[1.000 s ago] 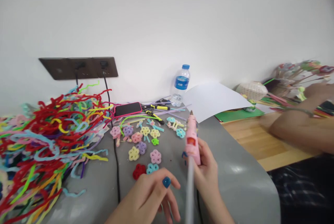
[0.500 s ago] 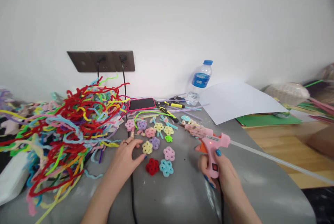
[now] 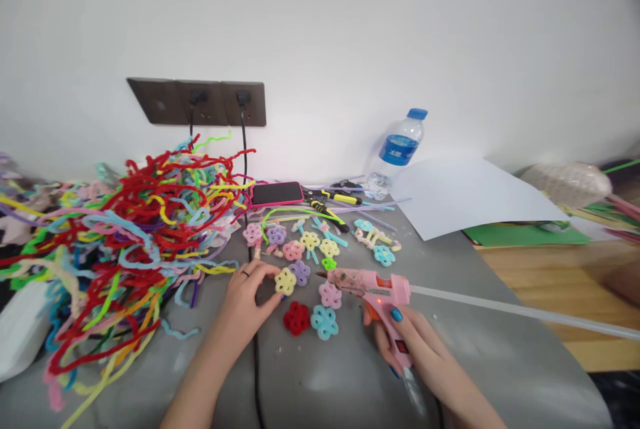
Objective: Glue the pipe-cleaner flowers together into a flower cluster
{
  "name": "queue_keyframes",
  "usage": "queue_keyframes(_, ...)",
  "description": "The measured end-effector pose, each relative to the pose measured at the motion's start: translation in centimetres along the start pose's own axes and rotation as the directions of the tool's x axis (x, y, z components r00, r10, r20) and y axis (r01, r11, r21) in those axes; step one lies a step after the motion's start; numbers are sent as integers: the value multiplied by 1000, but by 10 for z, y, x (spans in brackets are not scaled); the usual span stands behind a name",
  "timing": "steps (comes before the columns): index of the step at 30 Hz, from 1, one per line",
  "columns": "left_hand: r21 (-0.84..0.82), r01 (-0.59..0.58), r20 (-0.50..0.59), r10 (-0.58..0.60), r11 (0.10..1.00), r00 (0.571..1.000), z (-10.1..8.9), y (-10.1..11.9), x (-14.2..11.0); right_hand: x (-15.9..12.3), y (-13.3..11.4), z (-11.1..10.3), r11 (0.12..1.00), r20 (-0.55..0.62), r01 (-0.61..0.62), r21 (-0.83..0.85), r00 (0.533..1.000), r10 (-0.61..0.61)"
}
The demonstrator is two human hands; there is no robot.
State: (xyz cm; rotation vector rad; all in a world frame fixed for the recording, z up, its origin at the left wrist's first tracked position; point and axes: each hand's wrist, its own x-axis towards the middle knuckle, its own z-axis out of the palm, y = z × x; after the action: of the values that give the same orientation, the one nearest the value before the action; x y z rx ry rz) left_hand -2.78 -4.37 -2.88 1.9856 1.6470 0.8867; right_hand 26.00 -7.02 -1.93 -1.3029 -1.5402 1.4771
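Note:
My left hand [image 3: 253, 299] pinches a pale yellow pipe-cleaner flower [image 3: 285, 281] between thumb and forefinger. In my right hand [image 3: 413, 345] is a pink hot glue gun [image 3: 370, 285], its nozzle pointing left toward the flowers and a long clear glue stick [image 3: 480, 302] sticking out behind. Close to the pinched flower lie a purple flower [image 3: 300, 273], a red flower [image 3: 297, 318] and a light blue flower [image 3: 325, 321]. A pink flower [image 3: 331, 295] sits just under the gun's barrel. Further back are several more small flowers in pink, purple, yellow and green.
A big tangle of coloured pipe cleaners [image 3: 150, 215] covers the left side. Behind the flowers lie a phone [image 3: 277, 193] and yellow-black pliers [image 3: 325, 210]. A water bottle [image 3: 397, 152] leans at the wall beside white paper [image 3: 475, 195]. A black cord [image 3: 257, 375] crosses the grey table.
My right hand has brought the glue gun leftward, its nozzle now nearer the flowers. My left fingers have closed on the pale yellow flower. The view has shifted slightly.

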Motion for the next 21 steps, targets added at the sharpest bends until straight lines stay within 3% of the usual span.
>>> queue_keyframes(10, -57, 6, -10, -7, 998, 1000, 1, -5, 1, 7, -7, 4, 991, 83, 15, -132, 997, -4)
queue_keyframes(21, -68, 57, -40, -59, 996, 997, 5, -5, 0, 11, -4, 7, 1000, 6, 14, -10, 1000, -14)
